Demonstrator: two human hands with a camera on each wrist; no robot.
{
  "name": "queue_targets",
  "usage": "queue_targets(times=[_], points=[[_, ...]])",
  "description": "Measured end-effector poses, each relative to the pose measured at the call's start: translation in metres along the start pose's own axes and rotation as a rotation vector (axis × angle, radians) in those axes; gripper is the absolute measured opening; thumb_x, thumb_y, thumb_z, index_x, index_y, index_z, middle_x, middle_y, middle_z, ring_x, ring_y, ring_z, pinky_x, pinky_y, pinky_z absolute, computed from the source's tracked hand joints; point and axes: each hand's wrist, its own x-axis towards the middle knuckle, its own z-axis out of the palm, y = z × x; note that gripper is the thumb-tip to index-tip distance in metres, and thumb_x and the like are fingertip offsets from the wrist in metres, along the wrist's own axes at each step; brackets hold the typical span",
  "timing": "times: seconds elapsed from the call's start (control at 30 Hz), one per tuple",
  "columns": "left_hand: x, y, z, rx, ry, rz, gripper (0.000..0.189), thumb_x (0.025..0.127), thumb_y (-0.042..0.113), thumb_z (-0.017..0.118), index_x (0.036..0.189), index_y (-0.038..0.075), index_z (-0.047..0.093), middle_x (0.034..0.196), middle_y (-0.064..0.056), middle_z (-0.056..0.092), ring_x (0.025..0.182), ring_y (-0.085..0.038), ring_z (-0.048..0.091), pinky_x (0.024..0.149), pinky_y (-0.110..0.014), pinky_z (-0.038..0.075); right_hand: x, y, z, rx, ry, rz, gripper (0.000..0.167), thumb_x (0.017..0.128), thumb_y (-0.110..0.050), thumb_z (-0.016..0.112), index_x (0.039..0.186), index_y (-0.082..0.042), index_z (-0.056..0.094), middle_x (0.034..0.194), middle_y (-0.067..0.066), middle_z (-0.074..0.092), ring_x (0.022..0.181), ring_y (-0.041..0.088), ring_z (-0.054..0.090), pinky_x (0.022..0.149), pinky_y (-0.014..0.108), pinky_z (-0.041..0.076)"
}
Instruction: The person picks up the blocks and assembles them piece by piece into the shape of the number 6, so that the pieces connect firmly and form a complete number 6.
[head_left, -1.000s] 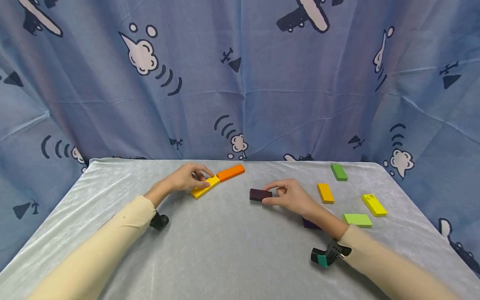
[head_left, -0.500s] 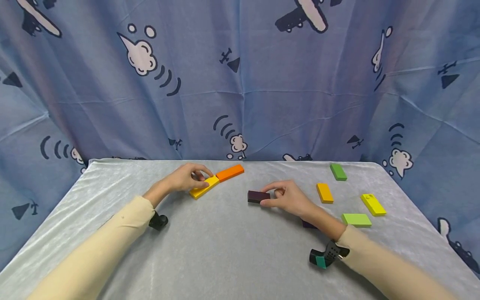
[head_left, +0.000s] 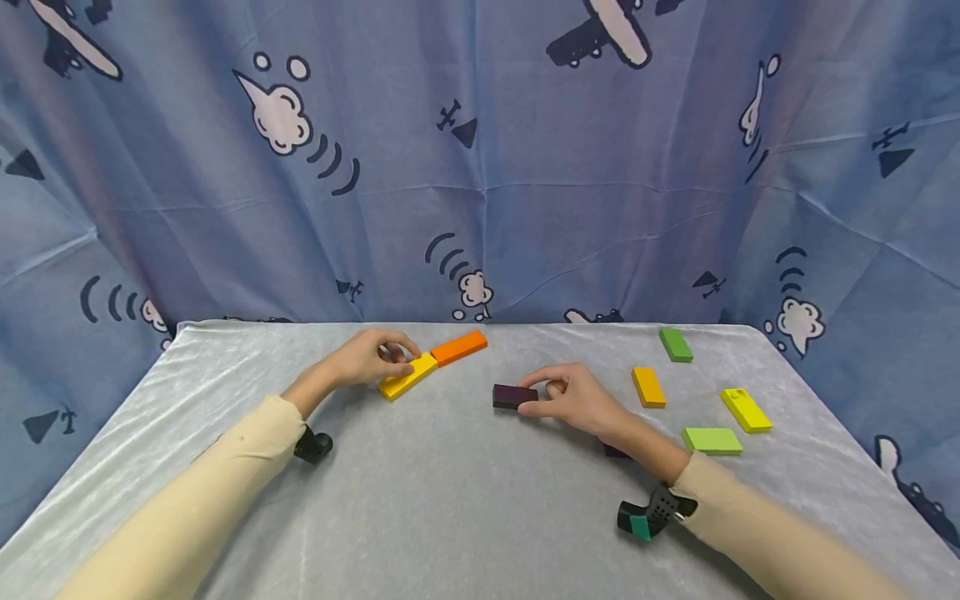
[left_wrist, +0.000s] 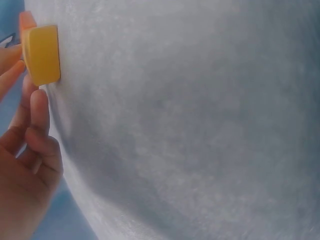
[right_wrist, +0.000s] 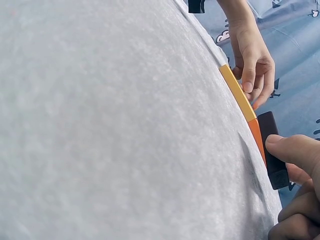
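My left hand point(head_left: 367, 357) grips a flat yellow block point(head_left: 401, 387), thumb on the near side and fingertips at the far side. The block lies on the cloth, its far end against the end of an orange block point(head_left: 460, 347), the two forming a slanting line. In the left wrist view the yellow block point(left_wrist: 44, 55) shows end-on beside the fingers. My right hand point(head_left: 573, 402) pinches one end of a dark purple block point(head_left: 508, 396) between thumb and fingers, close over the cloth, right of the orange block. In the right wrist view this dark block point(right_wrist: 270, 135) overlaps the orange one.
Under my right forearm another dark block point(head_left: 615, 452) is partly hidden. To the right lie an amber block point(head_left: 648, 387), a green block point(head_left: 676, 344), a yellow block point(head_left: 746, 410) and a lime block point(head_left: 712, 441). A patterned blue curtain point(head_left: 480, 167) hangs behind the pale cloth-covered table point(head_left: 420, 500).
My right hand has carried the dark purple block slightly left and toward me. My left hand stays on the yellow block, which keeps its place against the orange one.
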Motion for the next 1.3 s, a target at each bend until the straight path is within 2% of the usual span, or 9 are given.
queue_targets(times=[0.43, 0.67, 1.07, 1.3], points=[[0.0, 0.001, 0.0, -0.02, 0.002, -0.011, 0.023, 0.092, 0.006, 0.075, 0.115, 0.006, 0.074, 0.095, -0.004, 0.069, 0.086, -0.021, 0.064, 0.076, -0.035, 0.054, 0.001, 0.003, 0.003, -0.011, -0.004, 0.009, 0.032, 0.082, -0.018, 0.088, 0.11, -0.007, 0.077, 0.056, -0.004, 0.029, 0.049, 0.011, 0.023, 0.047, 0.024, 0.021], [0.001, -0.001, 0.0, -0.022, 0.001, -0.003, 0.022, 0.092, 0.005, 0.075, 0.114, 0.006, 0.075, 0.095, -0.004, 0.069, 0.086, -0.02, 0.064, 0.077, -0.035, 0.054, 0.005, 0.001, 0.011, -0.03, -0.003, -0.023, 0.031, 0.08, -0.019, 0.089, 0.107, -0.007, 0.078, 0.055, -0.005, 0.029, 0.048, 0.01, 0.022, 0.046, 0.024, 0.021], [0.0, 0.003, 0.001, -0.014, 0.014, -0.04, 0.023, 0.091, 0.005, 0.077, 0.113, 0.007, 0.075, 0.094, -0.004, 0.068, 0.085, -0.02, 0.063, 0.077, -0.035, 0.054, 0.014, -0.006, 0.028, -0.022, -0.027, -0.076, 0.03, 0.08, -0.014, 0.089, 0.106, -0.006, 0.078, 0.055, -0.005, 0.027, 0.049, 0.011, 0.024, 0.048, 0.024, 0.023], [0.0, 0.004, 0.0, -0.016, 0.015, -0.036, 0.022, 0.091, 0.004, 0.076, 0.113, 0.007, 0.075, 0.093, -0.005, 0.069, 0.084, -0.021, 0.064, 0.077, -0.035, 0.054, 0.018, -0.01, 0.037, -0.037, -0.045, -0.113, 0.029, 0.08, -0.014, 0.089, 0.105, -0.006, 0.078, 0.054, -0.006, 0.028, 0.049, 0.01, 0.024, 0.048, 0.024, 0.023]])
